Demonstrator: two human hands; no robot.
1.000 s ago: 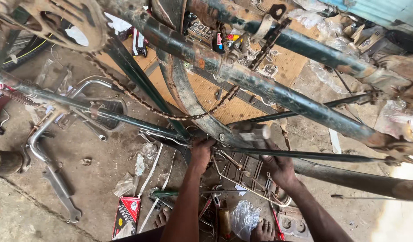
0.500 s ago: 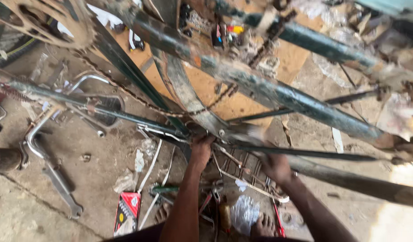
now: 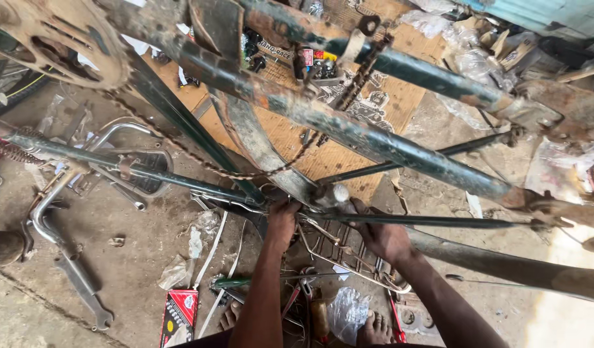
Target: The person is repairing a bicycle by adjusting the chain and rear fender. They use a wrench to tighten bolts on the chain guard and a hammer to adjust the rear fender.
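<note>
A rusty green bicycle frame (image 3: 348, 132) stands across the view, with its chainring (image 3: 65, 38) at the top left and a slack chain (image 3: 200, 158) hanging below the tubes. A curved mudguard (image 3: 258, 151) runs down to the joint where the thin stays meet. My left hand (image 3: 282, 223) is closed on the frame at that joint, beside a short metal axle end (image 3: 332, 193). My right hand (image 3: 384, 237) is curled around a thin dark stay (image 3: 439, 222) just right of the joint. Both forearms reach up from the bottom edge.
On the dirt floor lie a flat wrench (image 3: 84, 293), a red box (image 3: 179, 316), a clear plastic bag (image 3: 345, 312) and a wire carrier rack (image 3: 348, 261). A chrome bent tube (image 3: 42, 209) lies at the left. A printed cardboard sheet (image 3: 348, 151) lies under the frame. My bare feet (image 3: 374, 330) show below.
The view has shifted slightly, and my right hand has slid up the stay toward the joint. My left hand stays at the joint.
</note>
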